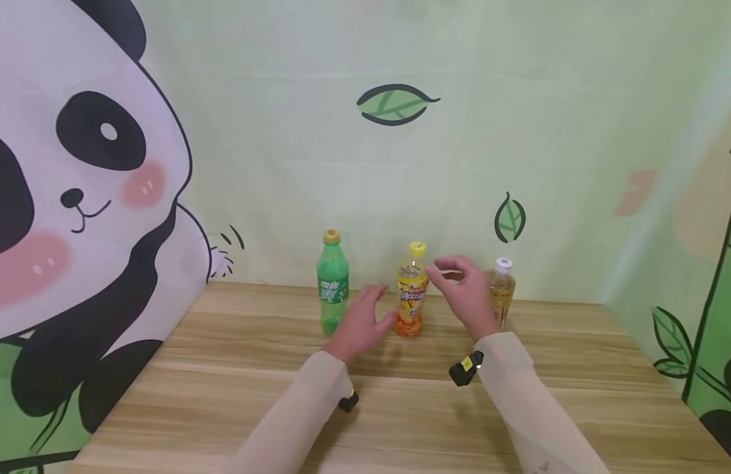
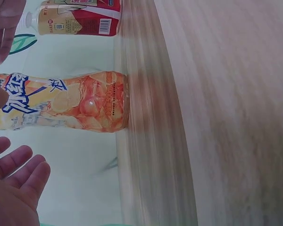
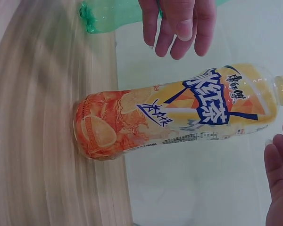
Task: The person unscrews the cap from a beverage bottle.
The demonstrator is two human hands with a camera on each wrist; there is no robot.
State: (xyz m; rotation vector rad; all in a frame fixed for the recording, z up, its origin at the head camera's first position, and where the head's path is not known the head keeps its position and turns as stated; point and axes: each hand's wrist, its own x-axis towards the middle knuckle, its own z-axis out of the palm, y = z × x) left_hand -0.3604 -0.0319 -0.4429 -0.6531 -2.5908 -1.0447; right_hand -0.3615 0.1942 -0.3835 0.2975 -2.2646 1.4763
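An orange and yellow iced tea bottle (image 1: 410,296) with a yellow cap stands upright on the wooden table, between my two hands. My left hand (image 1: 363,322) is on its left, fingers spread and thumb pointing toward the label. On the other side, my right hand (image 1: 467,293) is raised near the bottle's upper part, fingers loosely bent. Gaps show between both hands and the bottle (image 3: 179,115) in the right wrist view. Behind my left hand stands a green soda bottle (image 1: 332,276), its lower part partly covered. A white-capped bottle (image 1: 503,286) is partly hidden behind my right hand.
The wood-grain table (image 1: 235,368) runs back to a pale green cloth backdrop (image 1: 294,131) printed with a panda and leaves. All three bottles stand in a row near the table's back edge. Each wrist carries a small black camera (image 1: 466,368).
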